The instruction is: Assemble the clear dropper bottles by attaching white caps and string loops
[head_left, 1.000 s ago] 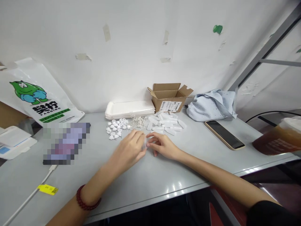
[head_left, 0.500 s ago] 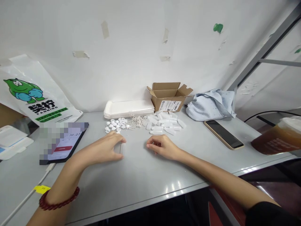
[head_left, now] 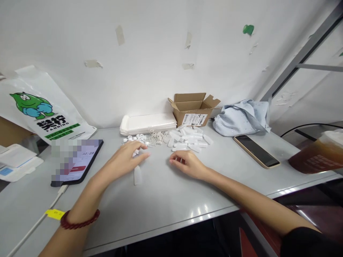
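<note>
My left hand (head_left: pixel 125 159) hovers over the near side of a pile of small white caps (head_left: pixel 136 137), thumb and index finger apart, and hides part of the pile. Just below it, one translucent plastic tube (head_left: pixel 137 176) lies alone on the grey table. My right hand (head_left: pixel 188 163) rests on the tabletop, fingers loosely curled in with nothing visible in them. Beyond its knuckles is a heap of similar translucent tubes (head_left: pixel 189 137). Between caps and tubes sits a tangle of thin white loops of string (head_left: pixel 158 138).
Behind the piles stand a stack of white trays (head_left: pixel 148 121) and an open cardboard box (head_left: pixel 191 110). To the right are a pale blue cloth bag (head_left: pixel 241 119), a phone (head_left: pixel 256 151) and a drink cup (head_left: pixel 318 153). At left lie a plugged-in phone (head_left: pixel 85 160) and a printed white bag (head_left: pixel 48 103).
My left hand has moved from beside the single tube up to the caps, leaving the tube on the table. My right hand has stayed nearly still. The view has shifted slightly.
</note>
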The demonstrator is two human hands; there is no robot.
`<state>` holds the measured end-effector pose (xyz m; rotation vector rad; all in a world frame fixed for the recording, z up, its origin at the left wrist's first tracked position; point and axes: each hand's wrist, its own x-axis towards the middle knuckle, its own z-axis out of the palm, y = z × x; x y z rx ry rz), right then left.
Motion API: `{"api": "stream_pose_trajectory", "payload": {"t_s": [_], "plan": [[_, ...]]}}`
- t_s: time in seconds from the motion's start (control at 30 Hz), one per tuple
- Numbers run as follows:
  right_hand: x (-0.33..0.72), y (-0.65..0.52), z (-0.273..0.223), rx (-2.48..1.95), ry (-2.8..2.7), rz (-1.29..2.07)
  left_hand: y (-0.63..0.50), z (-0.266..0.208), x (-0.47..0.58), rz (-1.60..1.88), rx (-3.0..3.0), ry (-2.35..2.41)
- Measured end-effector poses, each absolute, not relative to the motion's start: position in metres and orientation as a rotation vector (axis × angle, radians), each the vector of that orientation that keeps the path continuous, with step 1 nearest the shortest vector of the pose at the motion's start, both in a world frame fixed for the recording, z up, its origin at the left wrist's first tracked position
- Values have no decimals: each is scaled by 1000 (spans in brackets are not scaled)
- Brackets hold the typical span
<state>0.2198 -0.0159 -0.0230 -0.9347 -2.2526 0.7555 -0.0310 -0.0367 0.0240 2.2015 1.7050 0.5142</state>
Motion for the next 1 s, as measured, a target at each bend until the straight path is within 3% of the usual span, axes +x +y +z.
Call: {"api": "stream_pose_trajectory", "payload": {"t_s": [0.13, 0.3, 0.73, 1.0], "plan": [[226, -4, -31, -875, -2304, 312, -21, -2, -21, 685, 2494, 1697], [233, 8, -35, -1008, -2390, 26, -11, -22, -18, 561, 2628, 1683], [233, 6, -30, -1082, -2550, -19, -5, -21, -18, 600, 2613, 1770], [232, 3, -31, -1043, -2514, 91, -26, -9, -1, 1281, 2323, 1803]]}}
